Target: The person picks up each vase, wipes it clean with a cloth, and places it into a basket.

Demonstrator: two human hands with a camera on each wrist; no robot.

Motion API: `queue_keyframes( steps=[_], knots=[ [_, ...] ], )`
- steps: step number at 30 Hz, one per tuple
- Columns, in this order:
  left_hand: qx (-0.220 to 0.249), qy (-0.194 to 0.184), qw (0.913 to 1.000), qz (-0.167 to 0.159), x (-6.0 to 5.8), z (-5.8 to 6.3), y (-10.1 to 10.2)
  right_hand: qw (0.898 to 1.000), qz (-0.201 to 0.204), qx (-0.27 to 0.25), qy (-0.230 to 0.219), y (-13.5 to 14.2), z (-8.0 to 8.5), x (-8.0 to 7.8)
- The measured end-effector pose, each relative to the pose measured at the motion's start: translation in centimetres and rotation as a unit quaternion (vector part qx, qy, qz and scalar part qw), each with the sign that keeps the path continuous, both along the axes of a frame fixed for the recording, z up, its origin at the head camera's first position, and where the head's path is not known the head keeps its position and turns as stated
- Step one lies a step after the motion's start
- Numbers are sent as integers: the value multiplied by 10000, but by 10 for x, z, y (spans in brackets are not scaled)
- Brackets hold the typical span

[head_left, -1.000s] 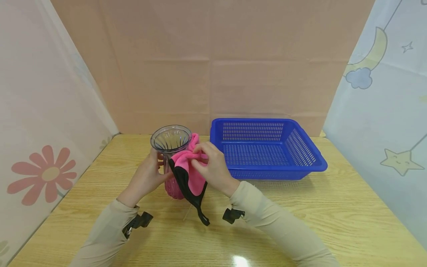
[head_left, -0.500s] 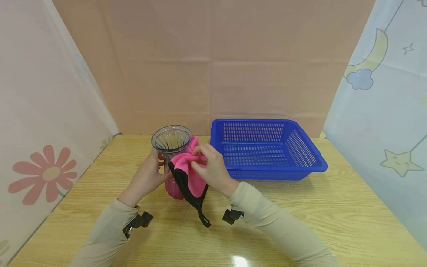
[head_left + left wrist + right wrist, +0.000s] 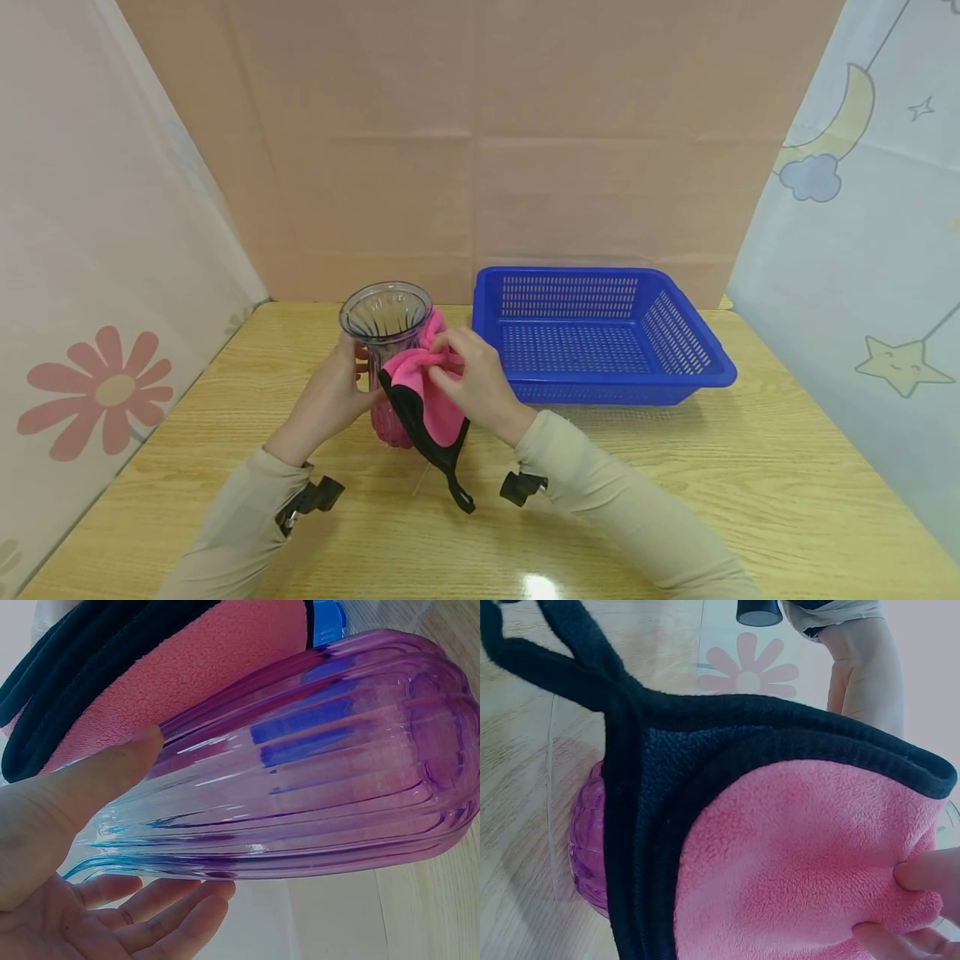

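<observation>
A ribbed glass vase (image 3: 384,315), smoky at its flared rim and pink-purple toward its base, stands upright at the left of the table. My left hand (image 3: 330,393) grips its neck, thumb on the near side and fingers round the far side, as the left wrist view shows. Against the vase's right side hangs a pink fleecy cloth (image 3: 780,855) with black edging and a black loop at its lower corner. Thumb and fingers of my right hand (image 3: 480,379) pinch a fold of this cloth near the vase's neck. The cloth hides part of the vase's body.
A blue plastic basket (image 3: 600,383) with slotted sides sits at the back right of the wooden table (image 3: 645,483). Behind the table rises a plain peach backdrop (image 3: 480,150). Printed sheets with a flower and with a moon and star line the sides.
My right hand and the pinched cloth have shifted very slightly downward along the vase, and the cloth's loop has drifted a little to the right. The left hand and vase stay in place.
</observation>
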State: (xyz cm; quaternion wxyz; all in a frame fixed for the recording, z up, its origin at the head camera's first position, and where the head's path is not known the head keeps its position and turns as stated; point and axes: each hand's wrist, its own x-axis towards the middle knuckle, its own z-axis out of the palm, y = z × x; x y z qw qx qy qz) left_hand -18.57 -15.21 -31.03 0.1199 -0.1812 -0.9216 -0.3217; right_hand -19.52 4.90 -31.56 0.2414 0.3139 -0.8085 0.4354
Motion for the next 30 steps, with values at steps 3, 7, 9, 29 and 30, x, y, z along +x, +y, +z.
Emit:
queue_keyframes(
  steps=[3,7,9,29,30],
  knots=[
    [3,10,10000,1,0,-1,0,10000,-2,35,21,0,-1,0],
    [16,13,10000,7,0,-1,0,10000,4,62,-34,0,-2,0],
    [22,10,10000,8,0,-1,0,9999,7,74,-86,0,-3,0],
    [-8,-107,9999,122,0,-1,0,9986,-38,401,-353,1,-8,0],
    [-3,-114,9999,126,0,-1,0,9984,-60,430,-362,1,-8,1]
  ],
)
